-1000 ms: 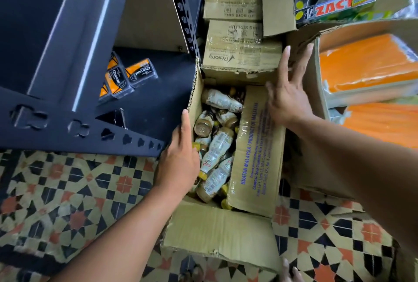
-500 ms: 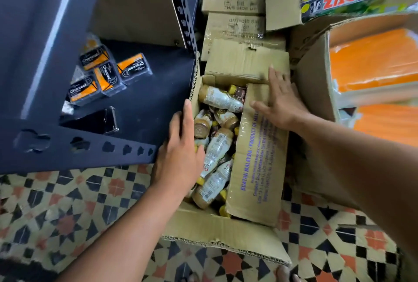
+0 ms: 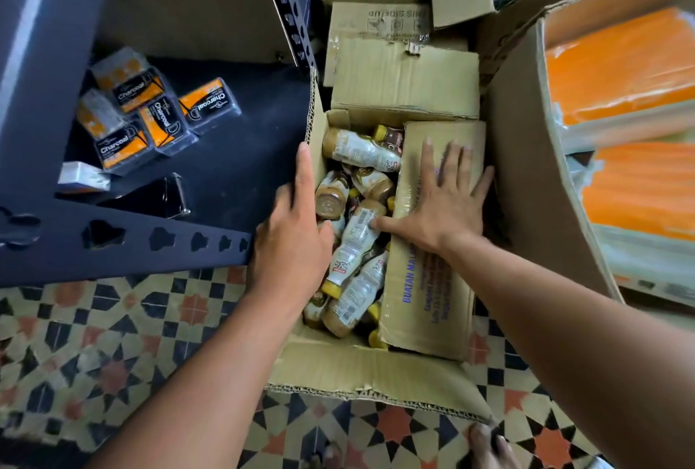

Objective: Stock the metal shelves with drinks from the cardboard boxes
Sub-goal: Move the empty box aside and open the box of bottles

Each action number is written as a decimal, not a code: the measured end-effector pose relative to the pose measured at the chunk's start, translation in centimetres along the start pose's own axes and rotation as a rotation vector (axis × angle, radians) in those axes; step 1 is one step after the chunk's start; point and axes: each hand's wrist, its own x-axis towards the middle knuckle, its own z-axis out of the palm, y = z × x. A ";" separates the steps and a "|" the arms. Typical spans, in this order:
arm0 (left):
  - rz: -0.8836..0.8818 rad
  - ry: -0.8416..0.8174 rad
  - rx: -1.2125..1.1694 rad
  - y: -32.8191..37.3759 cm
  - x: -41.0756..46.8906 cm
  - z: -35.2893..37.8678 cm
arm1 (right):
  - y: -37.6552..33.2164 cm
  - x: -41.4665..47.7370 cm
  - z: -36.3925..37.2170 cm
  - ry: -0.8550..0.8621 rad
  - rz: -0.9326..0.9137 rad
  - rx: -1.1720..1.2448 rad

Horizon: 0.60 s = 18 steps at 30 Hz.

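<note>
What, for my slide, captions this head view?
Left hand on a cardboard box's wall, right hand flat on its flap, drink bottles jumbled inside, beside a metal shelf.

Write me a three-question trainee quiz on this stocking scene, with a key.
1. True or false: the drink bottles stand upright in the cardboard box.
2. What lies on the metal shelf? A) Charcoal packs B) drink bottles C) tin cans
3. Which of the hands lies flat on the printed flap?
Key: 1 false, they lie jumbled; 2 A; 3 the right hand.
</note>
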 end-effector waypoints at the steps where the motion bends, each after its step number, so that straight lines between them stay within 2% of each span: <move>1: 0.006 0.002 0.000 0.0 -0.1 0.0 | -0.2 -0.1 0.1 -0.002 0.008 0.017; 4: 0.018 0.003 -0.002 0.1 -0.1 -0.2 | -0.4 -1.0 -0.8 0.019 0.008 0.149; 9: 0.000 -0.017 -0.015 0.4 -0.1 -0.5 | -1.0 -5.0 -3.5 0.205 -0.048 0.597; 13: -0.026 -0.053 -0.050 0.6 -0.1 -0.8 | -0.3 -8.3 -6.1 0.285 0.058 0.645; 18: -0.056 -0.049 -0.101 0.9 -0.1 -1.3 | 2.1 -10.9 -7.2 0.190 0.191 0.616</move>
